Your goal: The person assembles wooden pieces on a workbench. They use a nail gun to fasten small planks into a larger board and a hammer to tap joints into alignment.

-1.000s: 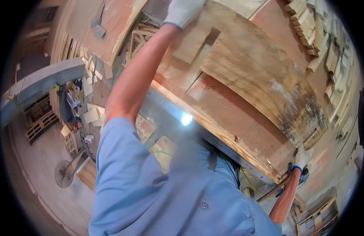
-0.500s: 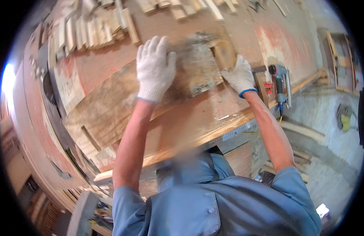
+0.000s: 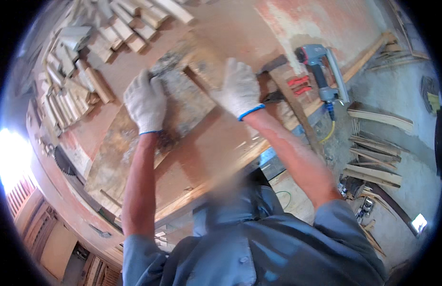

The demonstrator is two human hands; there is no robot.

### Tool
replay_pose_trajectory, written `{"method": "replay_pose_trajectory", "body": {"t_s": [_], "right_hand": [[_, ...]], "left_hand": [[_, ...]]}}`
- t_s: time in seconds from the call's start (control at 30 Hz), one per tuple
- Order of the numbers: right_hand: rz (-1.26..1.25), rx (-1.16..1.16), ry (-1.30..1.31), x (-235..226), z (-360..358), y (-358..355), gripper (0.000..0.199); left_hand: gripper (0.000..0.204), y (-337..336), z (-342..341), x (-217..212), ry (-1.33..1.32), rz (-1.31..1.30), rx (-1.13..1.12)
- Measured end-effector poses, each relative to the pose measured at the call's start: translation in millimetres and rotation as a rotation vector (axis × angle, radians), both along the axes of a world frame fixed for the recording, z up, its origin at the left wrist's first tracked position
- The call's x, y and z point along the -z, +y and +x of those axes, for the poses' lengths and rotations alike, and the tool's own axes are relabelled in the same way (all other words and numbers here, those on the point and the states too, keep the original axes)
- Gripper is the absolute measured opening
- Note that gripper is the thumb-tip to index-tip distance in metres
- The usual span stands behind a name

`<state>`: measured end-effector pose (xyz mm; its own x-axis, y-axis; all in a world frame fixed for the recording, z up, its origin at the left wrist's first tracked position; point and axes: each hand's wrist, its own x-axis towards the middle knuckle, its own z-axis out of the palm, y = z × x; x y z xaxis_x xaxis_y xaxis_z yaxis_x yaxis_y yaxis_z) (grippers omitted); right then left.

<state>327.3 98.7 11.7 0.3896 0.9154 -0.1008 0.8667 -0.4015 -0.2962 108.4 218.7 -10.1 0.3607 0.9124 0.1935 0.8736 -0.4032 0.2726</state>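
2 opposite sides call for even pressure: left hand [image 3: 145,102] and right hand [image 3: 241,88] flank the stained board [image 3: 187,101], left of frame centre, though whether they grip or press I cannot tell.

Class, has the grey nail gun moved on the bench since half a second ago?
No, no visible shift: the nail gun lies beside the red handles, hose end at the bench's wooden edge, as before.

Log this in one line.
white-gloved left hand: at brown wooden board; white-gloved right hand: at same board; grey-black nail gun: right of hands
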Motion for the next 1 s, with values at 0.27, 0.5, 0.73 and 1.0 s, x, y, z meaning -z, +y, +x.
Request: {"method": "replay_pose_trajectory", "body": {"t_s": [0.27,0.5,0.73,1.0], "right_hand": [[0.278,0.067,-0.045,-45.1,122.5,-93.3,0.051],[0.112,-0.001,-0.457,-16.0,197.5,-139.9,0.056],[-0.332,0.348,-0.380,-10.5,230.9,-128.7,0.055],[-0.071,0.296,0.124,-107.5,211.4,-111.2,0.034]], "left_hand": [[0.033,-0.6,1.7,5.2,-0.019,0.041,-0.001],[0.034,1.5,-0.1,6.0,0.018,0.023,-0.036],[0.028,-0.7,-1.5,5.3,-0.039,0.054,-0.007],[0.030,-1.0,-3.6,4.0,-0.029,0.037,-0.041]]}}
